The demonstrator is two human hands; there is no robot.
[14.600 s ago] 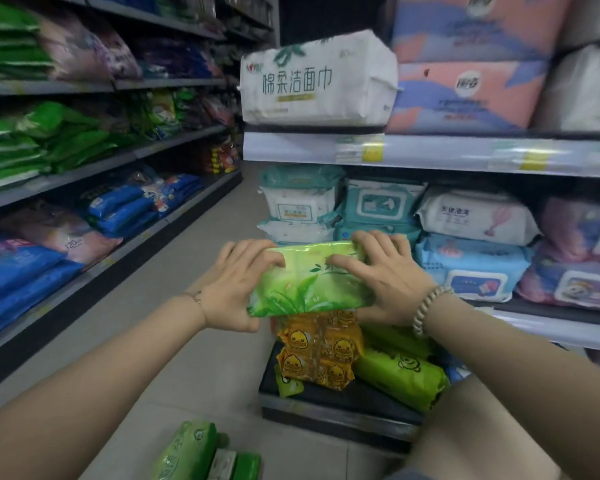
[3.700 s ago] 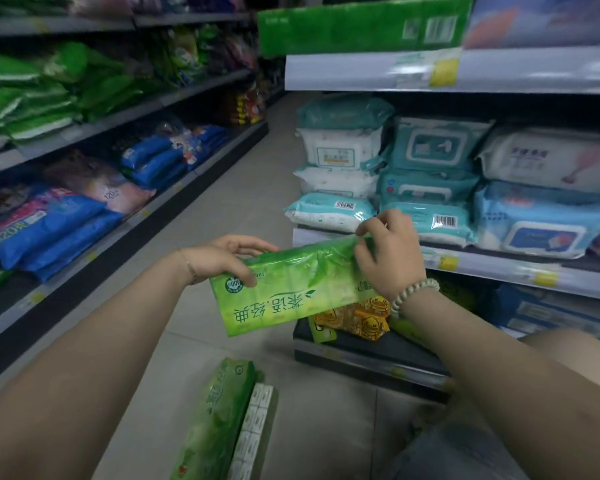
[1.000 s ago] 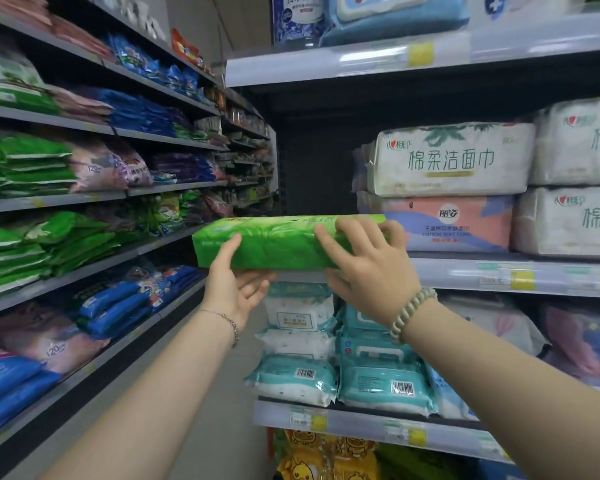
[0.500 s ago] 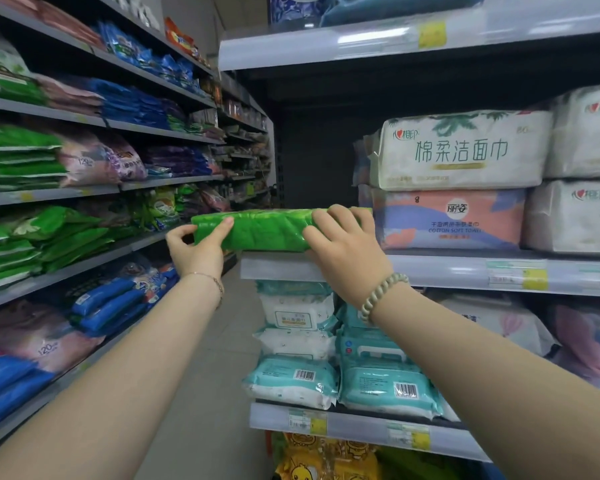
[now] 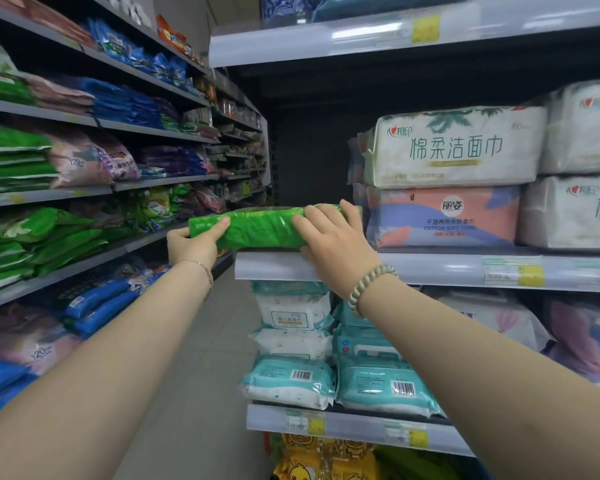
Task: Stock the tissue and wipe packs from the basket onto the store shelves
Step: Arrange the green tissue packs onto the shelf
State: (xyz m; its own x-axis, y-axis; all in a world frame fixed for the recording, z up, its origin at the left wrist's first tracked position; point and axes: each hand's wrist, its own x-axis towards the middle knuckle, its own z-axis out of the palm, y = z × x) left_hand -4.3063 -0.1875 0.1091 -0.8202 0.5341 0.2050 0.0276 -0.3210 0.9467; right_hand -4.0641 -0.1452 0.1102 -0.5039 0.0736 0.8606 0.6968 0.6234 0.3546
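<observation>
Green plastic tissue pack sat at the left front corner of the middle shelf, long side facing out, its left end sticking out past the shelf corner into the aisle. Both hands were clamped on it: left hand gripped the overhanging left end, thumb on the front face; right hand lay over the right end, fingers across the top, palm down near the shelf lip. Hands were apart, one at each end. Pack looked to be resting on the shelf board, though how much weight the hands carried could not be told.

Step in hand, as judged: placing this pack on the shelf, final seating. To its right stood a pink-and-blue towel pack with a white facial-towel pack stacked on top; the green pack's right end sat just beside the pink one, contact not clear. Lower shelf held teal and white wipe packs; yellow duck-print packs showed at the bottom. Basket was not in view.

Next move probably called for pushing the pack right and back so no end overhung the corner, then letting go with both hands and reaching down for another pack. Risk: soft pack could slide off the corner if released as it lay.
</observation>
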